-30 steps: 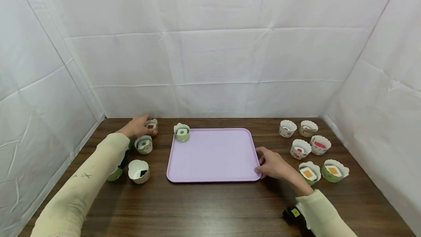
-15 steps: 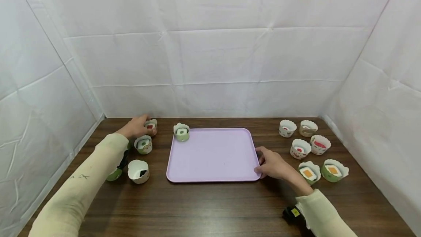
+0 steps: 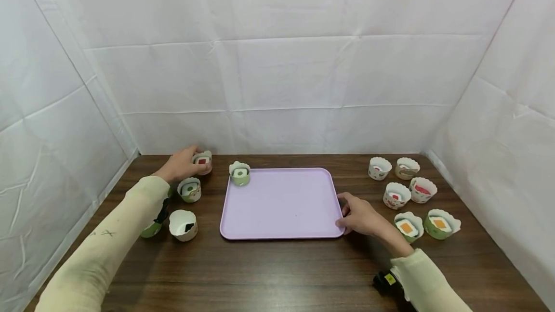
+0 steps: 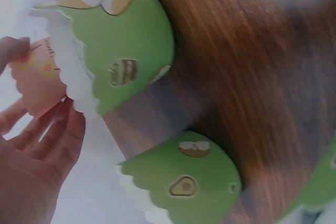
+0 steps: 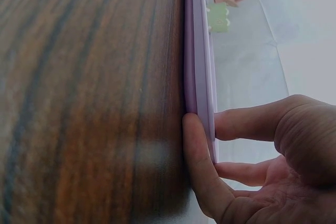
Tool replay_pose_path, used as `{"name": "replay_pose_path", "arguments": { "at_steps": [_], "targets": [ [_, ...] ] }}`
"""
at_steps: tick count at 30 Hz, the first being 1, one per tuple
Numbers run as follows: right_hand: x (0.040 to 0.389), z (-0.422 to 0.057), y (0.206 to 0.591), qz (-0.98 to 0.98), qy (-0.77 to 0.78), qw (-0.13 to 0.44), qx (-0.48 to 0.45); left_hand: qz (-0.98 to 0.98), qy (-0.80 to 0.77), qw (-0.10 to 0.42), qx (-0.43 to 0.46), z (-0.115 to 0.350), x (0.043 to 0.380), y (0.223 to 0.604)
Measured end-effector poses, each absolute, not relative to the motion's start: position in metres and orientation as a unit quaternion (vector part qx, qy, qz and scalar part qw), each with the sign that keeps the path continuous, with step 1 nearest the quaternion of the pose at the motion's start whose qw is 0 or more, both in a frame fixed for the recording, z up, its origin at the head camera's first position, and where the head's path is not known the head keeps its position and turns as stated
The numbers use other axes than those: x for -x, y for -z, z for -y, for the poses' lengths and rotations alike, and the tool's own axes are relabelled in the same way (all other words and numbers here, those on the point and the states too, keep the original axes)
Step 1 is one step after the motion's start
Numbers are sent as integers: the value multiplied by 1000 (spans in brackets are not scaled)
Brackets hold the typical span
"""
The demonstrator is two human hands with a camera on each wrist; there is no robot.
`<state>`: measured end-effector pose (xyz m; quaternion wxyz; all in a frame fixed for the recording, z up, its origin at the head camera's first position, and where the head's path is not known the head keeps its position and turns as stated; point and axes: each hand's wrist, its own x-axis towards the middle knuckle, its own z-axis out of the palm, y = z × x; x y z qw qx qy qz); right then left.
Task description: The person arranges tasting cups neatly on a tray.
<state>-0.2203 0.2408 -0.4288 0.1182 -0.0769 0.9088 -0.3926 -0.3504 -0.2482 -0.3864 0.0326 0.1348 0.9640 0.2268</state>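
In the head view my left hand [image 3: 181, 163] is at the back left and grips a pink paper baking cup [image 3: 207, 171] with a white piece topped by a red square inside. In the left wrist view the fingers curl round that cup [image 4: 39, 80], and green paper cups [image 4: 123, 40] stand in front. My right hand [image 3: 361, 214] pinches the right edge of the lilac tray [image 3: 282, 203], thumb and fingers on either side of the rim [image 5: 202, 66]. A green paper cup [image 3: 240, 179] with a white and green piece sits in the tray's back left corner.
On the left stand another green cup [image 3: 189, 198] and a pale cup with a black piece [image 3: 184, 237]; a further green cup [image 3: 151, 230] is half hidden by my sleeve. Several filled cups [image 3: 395, 203] stand on the right. White cloth [image 3: 277, 76] walls the table's back and sides.
My left hand has moved the pink baking cup slightly right and up from its place at the back left. The right hand and the tray have stayed in place.
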Motion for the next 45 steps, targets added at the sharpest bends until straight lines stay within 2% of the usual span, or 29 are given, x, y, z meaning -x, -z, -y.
{"name": "replay_pose_path", "arguments": {
  "at_steps": [14,29,45],
  "targets": [
    [221,-241,428,-909,392,120,75,-951,-241,-34,-189,211,344,374],
    [221,-240,429,-910,389,121,75,-936,-259,-20,-237,162,339,359],
    [219,-238,429,-910,388,122,79,-929,-242,12,-280,123,346,370]
  ]
}}
